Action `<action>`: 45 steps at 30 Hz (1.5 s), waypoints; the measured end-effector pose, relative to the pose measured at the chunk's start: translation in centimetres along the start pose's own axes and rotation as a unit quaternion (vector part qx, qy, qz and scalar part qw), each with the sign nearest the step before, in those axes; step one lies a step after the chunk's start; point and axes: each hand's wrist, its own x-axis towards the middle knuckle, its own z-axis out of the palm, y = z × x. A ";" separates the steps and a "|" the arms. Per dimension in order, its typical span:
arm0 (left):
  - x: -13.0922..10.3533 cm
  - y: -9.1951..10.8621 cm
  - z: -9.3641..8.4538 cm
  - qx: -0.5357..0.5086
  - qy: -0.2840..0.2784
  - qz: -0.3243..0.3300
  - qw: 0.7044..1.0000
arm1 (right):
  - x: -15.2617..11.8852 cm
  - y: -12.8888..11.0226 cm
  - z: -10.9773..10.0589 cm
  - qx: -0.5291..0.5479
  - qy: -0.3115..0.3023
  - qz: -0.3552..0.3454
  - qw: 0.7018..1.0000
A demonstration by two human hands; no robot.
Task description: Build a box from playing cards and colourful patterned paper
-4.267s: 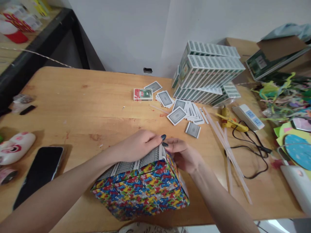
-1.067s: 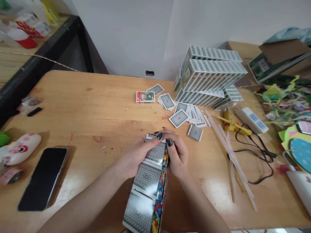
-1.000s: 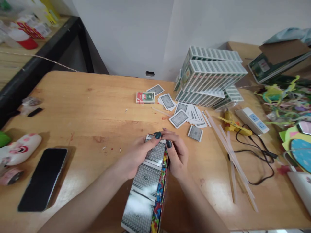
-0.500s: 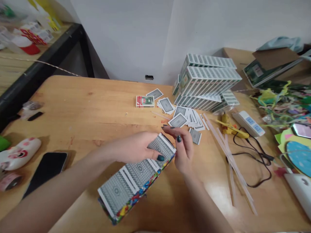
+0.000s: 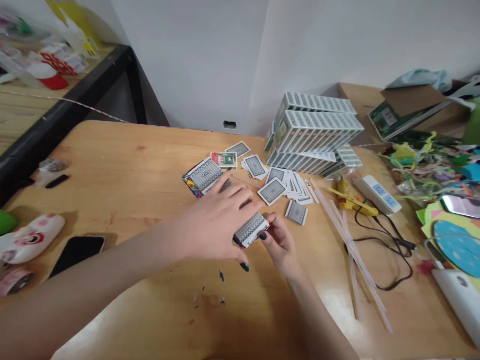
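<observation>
A long strip covered in grey-backed playing cards (image 5: 205, 175), with a multicoloured edge, slants from upper left to lower right in front of me. Over its middle spreads my left hand (image 5: 219, 217), fingers apart, hiding that part; whether the palm presses on it I cannot tell. At the lower right end, my right hand (image 5: 279, 245) pinches the strip between thumb and fingers. Just beyond the far end lies a red and green card box (image 5: 224, 160). Loose playing cards (image 5: 273, 191) are scattered to the right, some fanned in a pile.
Wrapped card packs (image 5: 318, 130) are stacked at the back right. Translucent glue sticks (image 5: 352, 245), a yellow glue gun (image 5: 347, 197) and a power strip (image 5: 378, 194) lie on the right. A phone (image 5: 77, 255) is at left. Small scraps (image 5: 222, 276) lie in front.
The strip has swung, its left end moving away from me toward the card box. My left hand has gone from gripping its right end to spreading over the middle; my right hand now pinches that end.
</observation>
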 end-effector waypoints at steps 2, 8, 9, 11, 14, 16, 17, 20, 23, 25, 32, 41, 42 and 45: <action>-0.2 0.0 1.1 0.051 0.002 0.018 0.999 | -0.3 -0.3 0.1 -0.006 -0.017 0.010 1.000; 0.4 -0.5 1.8 0.127 -0.015 0.056 0.990 | 0.0 0.1 0.2 0.063 -0.023 0.038 0.997; 0.5 -0.5 1.8 0.126 -0.009 0.058 0.990 | 0.1 0.2 0.3 0.073 -0.011 0.043 0.996; 0.7 -0.5 1.9 0.122 0.010 0.063 0.990 | 0.2 0.5 0.7 0.087 0.012 0.054 0.995; 0.8 -0.3 2.0 0.123 0.028 0.071 0.989 | 0.2 0.4 0.8 0.100 0.018 0.079 0.992; 0.9 -0.3 2.1 0.131 0.029 0.077 0.988 | 0.2 0.2 0.3 0.091 -0.009 0.097 0.991; 1.0 -0.3 2.1 0.138 0.025 0.080 0.987 | 0.3 0.1 -0.1 0.082 -0.030 0.104 0.991; 1.0 -0.3 2.0 0.160 0.003 0.083 0.984 | 0.3 0.4 -1.4 0.066 -0.080 0.102 0.989; 0.9 -0.3 1.9 0.175 -0.016 0.086 0.981 | 0.3 1.3 -1.7 0.077 -0.059 0.080 0.992; 0.8 -0.1 1.9 0.186 -0.016 0.086 0.979 | 0.2 1.8 -1.4 0.089 -0.015 0.069 0.994; 0.9 0.3 1.6 0.209 -0.018 0.087 0.974 | 0.2 1.6 -0.1 0.097 0.015 0.043 0.994; 0.8 0.3 1.6 0.239 -0.010 0.082 0.968 | 0.3 1.1 1.0 0.157 0.061 0.018 0.986; 0.8 0.4 1.6 0.244 -0.008 0.080 0.967 | 0.3 1.0 1.1 0.157 0.068 0.018 0.985; 0.8 0.5 1.5 0.256 -0.001 0.077 0.964 | 0.1 0.6 1.2 0.140 0.080 0.029 0.986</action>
